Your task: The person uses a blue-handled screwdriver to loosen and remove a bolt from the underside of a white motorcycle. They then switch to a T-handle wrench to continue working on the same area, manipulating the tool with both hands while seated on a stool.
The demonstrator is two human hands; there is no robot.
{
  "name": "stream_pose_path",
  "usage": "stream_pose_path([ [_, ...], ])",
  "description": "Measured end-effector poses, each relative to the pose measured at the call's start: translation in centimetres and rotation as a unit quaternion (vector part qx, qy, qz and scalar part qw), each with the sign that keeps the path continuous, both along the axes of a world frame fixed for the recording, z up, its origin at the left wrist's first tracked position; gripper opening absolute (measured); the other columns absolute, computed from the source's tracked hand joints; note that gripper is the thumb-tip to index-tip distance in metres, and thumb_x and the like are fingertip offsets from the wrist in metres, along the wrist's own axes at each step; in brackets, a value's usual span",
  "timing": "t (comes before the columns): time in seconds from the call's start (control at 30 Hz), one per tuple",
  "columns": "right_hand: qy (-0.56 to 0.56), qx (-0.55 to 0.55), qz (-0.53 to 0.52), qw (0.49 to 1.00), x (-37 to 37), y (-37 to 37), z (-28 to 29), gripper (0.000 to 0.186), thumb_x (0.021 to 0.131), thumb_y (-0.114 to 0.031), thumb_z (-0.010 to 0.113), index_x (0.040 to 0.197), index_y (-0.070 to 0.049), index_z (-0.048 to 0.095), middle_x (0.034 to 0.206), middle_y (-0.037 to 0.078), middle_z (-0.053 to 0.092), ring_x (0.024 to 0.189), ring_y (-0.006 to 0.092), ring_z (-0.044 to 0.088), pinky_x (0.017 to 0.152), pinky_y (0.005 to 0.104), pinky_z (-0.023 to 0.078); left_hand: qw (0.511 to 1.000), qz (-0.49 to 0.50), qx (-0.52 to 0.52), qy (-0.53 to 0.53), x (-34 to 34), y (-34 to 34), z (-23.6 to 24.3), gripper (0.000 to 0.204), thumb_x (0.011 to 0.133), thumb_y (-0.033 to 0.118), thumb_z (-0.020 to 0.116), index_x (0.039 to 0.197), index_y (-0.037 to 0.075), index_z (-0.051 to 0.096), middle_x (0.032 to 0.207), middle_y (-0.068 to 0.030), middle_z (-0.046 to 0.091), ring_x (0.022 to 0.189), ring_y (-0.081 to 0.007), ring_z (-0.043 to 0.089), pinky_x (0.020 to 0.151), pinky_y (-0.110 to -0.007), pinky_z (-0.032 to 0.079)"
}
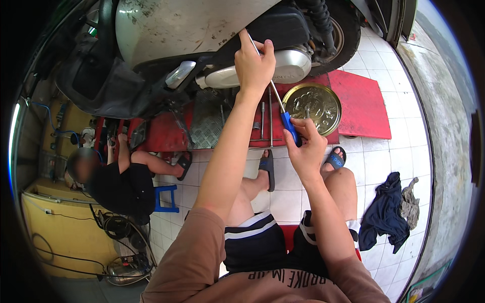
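Gripping a blue-handled screwdriver (288,122) — right hand (308,148), left hand (254,68)

Scooter repair workshop, by the look of it. Dirt-streaked scooter (177,28) standing over a red platform (361,103) with a patch of grey tread plate (208,108). Long metal tools (271,118) and a round gold tray (329,113) lie on the platform; blue-handled screwdriver (288,123) held at the scooter's side. To the left, coiled black hoses (115,225), low blue stool (166,194), second person (118,189) sitting low. White-tiled floor (376,86), concrete paving (447,166) beyond its right edge.
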State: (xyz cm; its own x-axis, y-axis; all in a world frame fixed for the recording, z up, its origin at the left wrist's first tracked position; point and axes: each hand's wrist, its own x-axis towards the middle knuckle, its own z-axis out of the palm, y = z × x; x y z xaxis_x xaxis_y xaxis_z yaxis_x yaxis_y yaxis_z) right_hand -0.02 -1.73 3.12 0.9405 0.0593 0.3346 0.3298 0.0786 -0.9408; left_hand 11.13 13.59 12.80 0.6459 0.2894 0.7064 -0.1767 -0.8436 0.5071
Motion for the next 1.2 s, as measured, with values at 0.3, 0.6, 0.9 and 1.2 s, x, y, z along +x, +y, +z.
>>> stream_pose_path([
  [0.3, -0.012, 0.008, -0.027, 1.000, -0.8, 0.9, 0.2, 0.022, 0.076, -0.001, 0.073, 0.095, 0.002, 0.063, 0.083, 0.016, 0.071, 0.074, 0.0218, 0.072, 0.069, 0.0290, 0.055, 0.997, -0.009, 0.007, 0.080, -0.4, 0.4, 0.5, 0.067, 0.085, 0.017, 0.064, 0.133, -0.012, 0.028, 0.072, -0.0153, 0.069, 0.067, -0.0341, 0.068, 0.068, -0.043, 0.054],
  [0.6, -0.036, 0.015, -0.068, 0.997, -1.8, 3.1, 0.0, 0.022, 0.076, -0.005, 0.075, 0.094, 0.002, 0.064, 0.085, 0.015, 0.071, 0.073, 0.0231, 0.071, 0.068, 0.0297, 0.055, 0.991, -0.010, 0.002, 0.134, -1.1, 1.0, 1.1, 0.075, 0.086, 0.021, 0.064, 0.142, -0.007, 0.023, 0.078, -0.0155, 0.070, 0.071, -0.0355, 0.068, 0.072, -0.044, 0.054],
  [0.9, -0.006, 0.055, -0.043, 0.998, -1.3, 3.1, 1.6, 0.024, 0.077, -0.003, 0.073, 0.099, 0.002, 0.064, 0.085, 0.013, 0.070, 0.073, 0.0173, 0.068, 0.069, 0.0279, 0.053, 0.983, -0.096, -0.073, 0.141, -1.0, 1.7, 1.0, 0.083, 0.087, 0.022, 0.064, 0.148, 0.002, 0.012, 0.083, -0.0173, 0.070, 0.065, -0.0328, 0.068, 0.066, -0.040, 0.055],
  [1.2, -0.066, 0.020, -0.008, 0.998, -1.4, 0.7, 4.0, 0.033, 0.073, -0.002, 0.072, 0.104, 0.002, 0.066, 0.091, 0.010, 0.069, 0.076, 0.0136, 0.065, 0.068, 0.0235, 0.051, 0.960, -0.176, -0.158, 0.148, -0.7, 2.2, 1.7, 0.083, 0.088, 0.031, 0.063, 0.146, 0.003, 0.011, 0.086, -0.0162, 0.069, 0.062, -0.0253, 0.067, 0.061, -0.034, 0.054],
])
